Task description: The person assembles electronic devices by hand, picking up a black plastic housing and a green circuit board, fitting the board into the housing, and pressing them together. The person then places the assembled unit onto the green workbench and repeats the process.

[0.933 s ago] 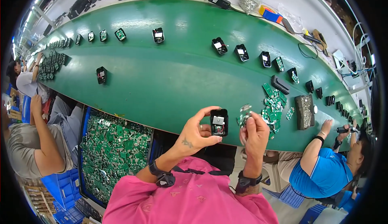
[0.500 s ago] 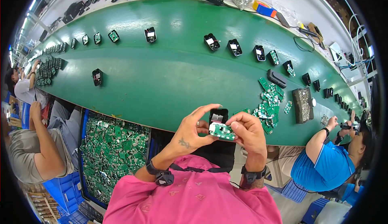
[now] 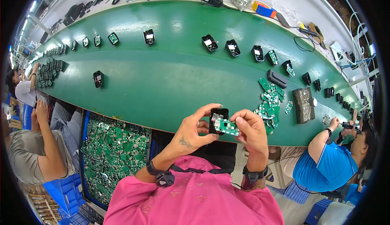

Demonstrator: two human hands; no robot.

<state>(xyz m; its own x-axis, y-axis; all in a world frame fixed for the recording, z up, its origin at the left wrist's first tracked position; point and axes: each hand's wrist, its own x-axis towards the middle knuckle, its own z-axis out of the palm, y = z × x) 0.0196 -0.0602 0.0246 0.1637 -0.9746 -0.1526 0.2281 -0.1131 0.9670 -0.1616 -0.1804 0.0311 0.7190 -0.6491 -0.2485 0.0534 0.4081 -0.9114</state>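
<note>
My left hand (image 3: 194, 131) is closed around a small black plastic housing (image 3: 218, 113), its open side facing up. Between the thumb and fingers of my right hand (image 3: 251, 128) is a green circuit board (image 3: 228, 127) with pale components. The board lies across the housing's near part, slightly tilted, and its left end overlaps the opening. Whether it touches the inside I cannot tell. To the right of my hands, a heap of loose green boards (image 3: 268, 110) rests on the green table (image 3: 162, 79).
Several black housings stand in a curved row, one (image 3: 149, 36) at the far middle. A lone housing (image 3: 98, 79) sits left. At right are a dark block (image 3: 304, 105) and a black case (image 3: 277, 79). A blue-rimmed bin of boards (image 3: 115, 156) stands lower left. Co-workers sit on both sides.
My right hand has shifted the circuit board slightly right and turned it, so more of the housing's opening shows. My left hand keeps its hold on the housing.
</note>
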